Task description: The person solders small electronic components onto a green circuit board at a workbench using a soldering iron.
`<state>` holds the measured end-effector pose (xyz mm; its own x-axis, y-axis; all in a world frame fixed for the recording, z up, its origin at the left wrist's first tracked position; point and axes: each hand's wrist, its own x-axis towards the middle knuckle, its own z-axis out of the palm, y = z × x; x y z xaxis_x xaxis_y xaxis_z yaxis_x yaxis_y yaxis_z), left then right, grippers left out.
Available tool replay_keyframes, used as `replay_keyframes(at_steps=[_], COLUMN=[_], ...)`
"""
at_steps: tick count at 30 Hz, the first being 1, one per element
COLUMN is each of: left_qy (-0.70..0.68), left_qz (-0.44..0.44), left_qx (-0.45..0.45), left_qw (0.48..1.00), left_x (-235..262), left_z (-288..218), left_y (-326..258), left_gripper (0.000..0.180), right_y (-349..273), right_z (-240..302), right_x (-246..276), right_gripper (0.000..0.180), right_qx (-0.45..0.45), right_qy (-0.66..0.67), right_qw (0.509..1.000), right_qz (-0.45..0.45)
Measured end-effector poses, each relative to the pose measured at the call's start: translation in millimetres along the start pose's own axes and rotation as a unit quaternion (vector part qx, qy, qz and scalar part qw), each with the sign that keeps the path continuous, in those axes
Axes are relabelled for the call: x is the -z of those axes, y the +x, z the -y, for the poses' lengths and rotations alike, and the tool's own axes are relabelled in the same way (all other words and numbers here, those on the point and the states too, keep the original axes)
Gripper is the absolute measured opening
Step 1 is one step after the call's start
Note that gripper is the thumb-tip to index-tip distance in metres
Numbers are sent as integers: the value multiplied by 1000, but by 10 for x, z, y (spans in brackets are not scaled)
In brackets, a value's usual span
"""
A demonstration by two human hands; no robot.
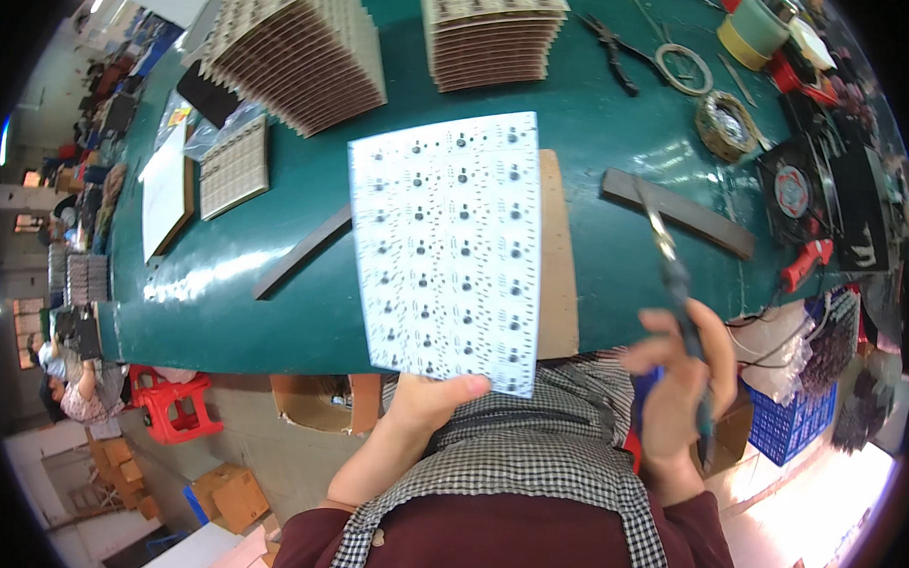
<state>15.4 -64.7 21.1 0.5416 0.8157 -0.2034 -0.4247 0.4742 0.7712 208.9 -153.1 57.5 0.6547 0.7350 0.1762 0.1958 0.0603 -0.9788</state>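
Because the left hand [425, 401] pinches only the lower edge of a white, black-dotted rectangular circuit panel [444, 254], thumb on top and other fingers hidden, its face stays exposed, presumably for access. Blurred, the right hand [684, 377] curls its fingers around a slim, dark-handled, metal-tipped tool [678, 282], rather like a pen. Beyond, tall stacks of beige boards [495, 47] stand on the green tabletop [303, 329], probably set back for working room.

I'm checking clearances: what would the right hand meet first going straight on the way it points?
Likely the dark bar: the soldering iron in the right hand already overlaps it in the picture, though its height above is unclear.
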Motion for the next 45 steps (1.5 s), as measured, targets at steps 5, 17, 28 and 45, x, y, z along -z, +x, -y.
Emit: replay_keyframes(at_steps=[5, 17, 28, 45], left_qy=[225, -45, -18, 100], left_qz=[29, -13, -134, -276], left_qx=[26, 4, 33, -62], left_qw=[974, 999, 990, 954], left_x=[-285, -168, -345, -426], left_z=[-88, 203, 196, -7], left_y=[-46, -62, 40, 74], left_gripper=[40, 49, 41, 36], right_y=[145, 149, 149, -60], right_z=[-7, 21, -145, 107], right_x=[-192, -458, -559, 103], right_gripper=[29, 24, 22, 31], right_qx=[105, -91, -49, 263], right_qy=[48, 242, 183, -56], right_qw=[982, 962, 980, 935], right_qz=[151, 88, 61, 231])
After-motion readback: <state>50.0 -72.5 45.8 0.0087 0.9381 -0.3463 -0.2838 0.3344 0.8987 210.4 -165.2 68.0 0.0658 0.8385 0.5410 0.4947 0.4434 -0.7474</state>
